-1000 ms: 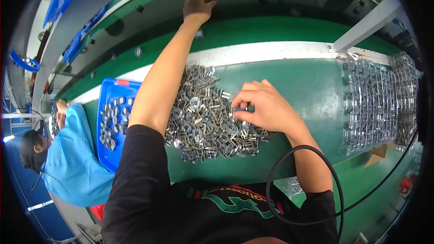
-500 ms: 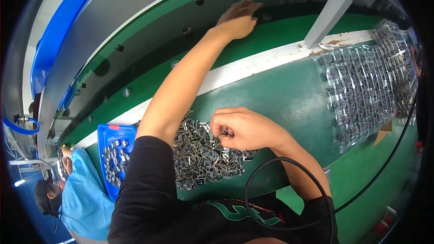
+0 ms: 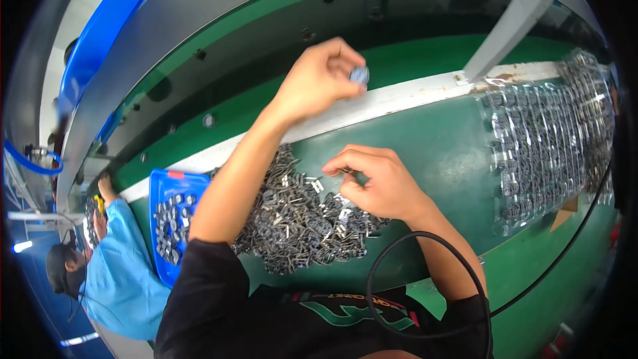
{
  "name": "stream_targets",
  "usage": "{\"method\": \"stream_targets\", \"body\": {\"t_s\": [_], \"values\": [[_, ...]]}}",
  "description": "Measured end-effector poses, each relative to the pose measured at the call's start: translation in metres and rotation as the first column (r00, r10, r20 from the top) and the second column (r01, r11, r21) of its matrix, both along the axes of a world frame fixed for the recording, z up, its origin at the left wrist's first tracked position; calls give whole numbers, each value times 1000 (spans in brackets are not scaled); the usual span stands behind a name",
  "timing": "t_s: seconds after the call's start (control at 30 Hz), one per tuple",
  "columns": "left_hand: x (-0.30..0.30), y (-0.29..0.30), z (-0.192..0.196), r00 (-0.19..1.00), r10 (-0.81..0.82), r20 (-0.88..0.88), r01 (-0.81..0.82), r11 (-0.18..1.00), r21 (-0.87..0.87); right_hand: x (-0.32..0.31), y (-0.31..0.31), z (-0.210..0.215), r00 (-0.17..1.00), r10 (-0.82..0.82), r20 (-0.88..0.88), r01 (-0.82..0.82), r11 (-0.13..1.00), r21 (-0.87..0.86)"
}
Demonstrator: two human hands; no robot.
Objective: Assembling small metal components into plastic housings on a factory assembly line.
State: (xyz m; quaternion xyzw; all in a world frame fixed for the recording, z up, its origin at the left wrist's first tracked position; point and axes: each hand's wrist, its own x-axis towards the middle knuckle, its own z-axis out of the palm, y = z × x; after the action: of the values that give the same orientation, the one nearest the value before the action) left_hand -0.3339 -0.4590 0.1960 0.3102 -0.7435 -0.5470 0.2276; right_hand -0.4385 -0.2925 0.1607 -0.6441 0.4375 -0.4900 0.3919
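My left hand (image 3: 319, 80) is raised over the white rail at the edge of the green conveyor. Between its thumb and fingers it grips a small round grey-blue part (image 3: 359, 75). Lower and to the right, my right hand (image 3: 379, 179) is curled with thumb and fingertips close together. A tiny dark piece shows at those fingertips, too small to name. Just below and left of that hand, a heap of small dark parts with shiny metal pins (image 3: 312, 226) lies on the green worktable (image 3: 425, 146).
Small round parts (image 3: 209, 120) sit along the conveyor (image 3: 266, 80). A blue tray (image 3: 157, 193) of round parts stands left. Clear plastic trays of parts (image 3: 538, 153) are stacked right. A grey post (image 3: 505, 26) rises from the rail; a black cable (image 3: 565, 252) loops nearby. A person in blue (image 3: 119, 279) works at left.
My left hand has come back from over the conveyor toward me, now with a round part in its fingers. My right hand has shifted slightly right, away from the heap.
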Motion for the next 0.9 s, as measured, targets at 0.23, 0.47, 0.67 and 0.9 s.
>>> {"method": "stream_targets", "body": {"t_s": [0.23,0.47,0.67,0.9], "values": [[110,115,6,891,425,-160,-304,820,485,9,3,-3,996,-49,-77,43,997,-71],[134,139,-21,706,623,-336,-207,635,744,12,6,-4,893,-75,443,-16,980,197],[133,148,-22,667,580,-468,-91,686,721,12,5,1,762,-141,632,-156,907,391],[124,155,-26,669,546,-505,-60,717,695,27,11,-7,832,-125,540,-28,963,267]]}}
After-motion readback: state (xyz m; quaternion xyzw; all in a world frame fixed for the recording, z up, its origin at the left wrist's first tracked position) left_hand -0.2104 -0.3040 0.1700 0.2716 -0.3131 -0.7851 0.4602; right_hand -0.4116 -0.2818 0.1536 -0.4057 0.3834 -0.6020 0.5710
